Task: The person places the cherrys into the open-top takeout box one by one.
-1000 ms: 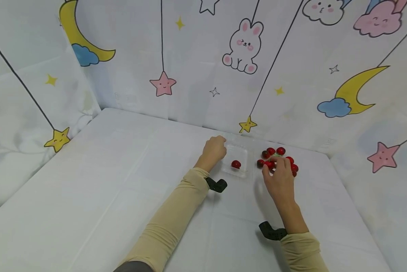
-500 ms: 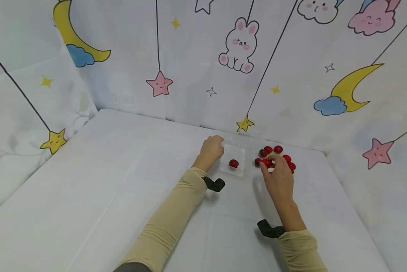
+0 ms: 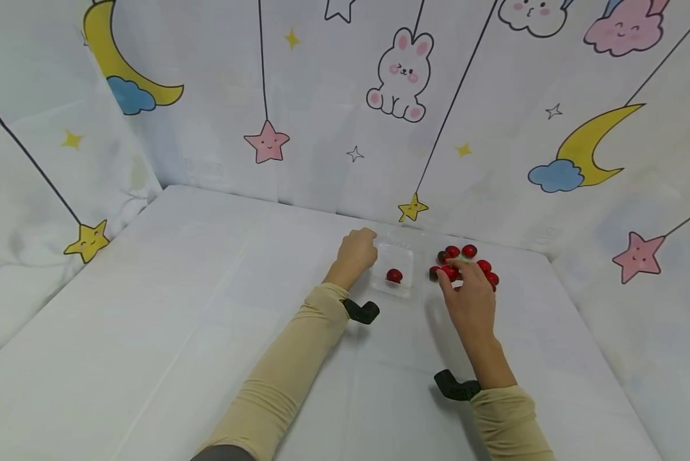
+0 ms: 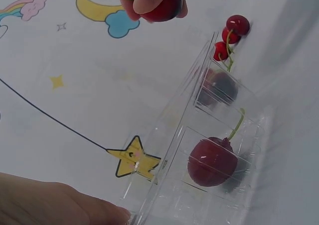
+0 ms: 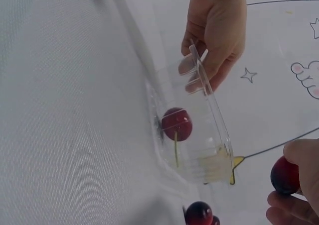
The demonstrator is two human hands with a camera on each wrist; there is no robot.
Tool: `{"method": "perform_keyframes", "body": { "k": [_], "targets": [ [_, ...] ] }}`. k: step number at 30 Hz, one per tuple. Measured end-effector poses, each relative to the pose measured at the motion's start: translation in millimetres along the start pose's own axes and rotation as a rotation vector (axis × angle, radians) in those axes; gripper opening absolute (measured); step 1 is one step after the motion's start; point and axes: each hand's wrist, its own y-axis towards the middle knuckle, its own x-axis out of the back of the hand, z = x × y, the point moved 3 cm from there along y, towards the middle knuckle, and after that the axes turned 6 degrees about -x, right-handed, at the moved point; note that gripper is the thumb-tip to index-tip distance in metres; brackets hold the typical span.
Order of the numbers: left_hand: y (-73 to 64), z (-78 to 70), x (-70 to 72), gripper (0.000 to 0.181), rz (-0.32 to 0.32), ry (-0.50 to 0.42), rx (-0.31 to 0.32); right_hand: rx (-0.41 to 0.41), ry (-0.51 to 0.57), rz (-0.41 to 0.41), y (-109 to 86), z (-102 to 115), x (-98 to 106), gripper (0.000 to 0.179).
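Note:
My left hand (image 3: 357, 257) grips the near-left rim of a clear plastic box (image 3: 400, 257). The right wrist view shows that hand's fingers (image 5: 217, 53) round the box's edge, with the thumb and fingers on either side of the wall. One dark red cherry (image 3: 394, 276) with a green stem lies inside the box. To the right of it, my right hand (image 3: 473, 299) pinches another cherry (image 5: 285, 176) between thumb and fingertips. That cherry is held off the table, and its green stem shows in the left wrist view.
Several loose cherries (image 3: 469, 251) lie beyond and beside my right hand, partly hidden by it. The white table (image 3: 206, 288) meets a printed cloth backdrop (image 3: 321, 186) just behind the box. A clear lid-like flap seems to stand along the box's back.
The head view has shifted slightly. Both hands keep nearly the same places: the left at the box, the right with its cherry by the others.

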Motion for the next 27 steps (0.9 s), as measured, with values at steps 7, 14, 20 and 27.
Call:
{"method": "perform_keyframes", "body": {
  "k": [7,14,20,27],
  "targets": [
    [-0.6,0.8,0.0,0.041,-0.001,-0.001,-0.002,0.018,0.003,-0.015,-1.7,1.9,-0.7,0.034],
    [0.2,0.5,-0.3,0.041,0.002,-0.001,-0.006,0.051,0.012,-0.03,-2.1,3.2,-0.2,0.03],
    [0.8,0.7,-0.5,0.041,0.003,-0.003,0.003,0.086,0.048,-0.041,-2.5,5.2,-1.0,0.027],
    [0.8,0.6,-1.1,0.041,0.002,-0.006,0.015,0.082,0.038,-0.026,-3.4,7.6,-1.6,0.028]
  ]
}}
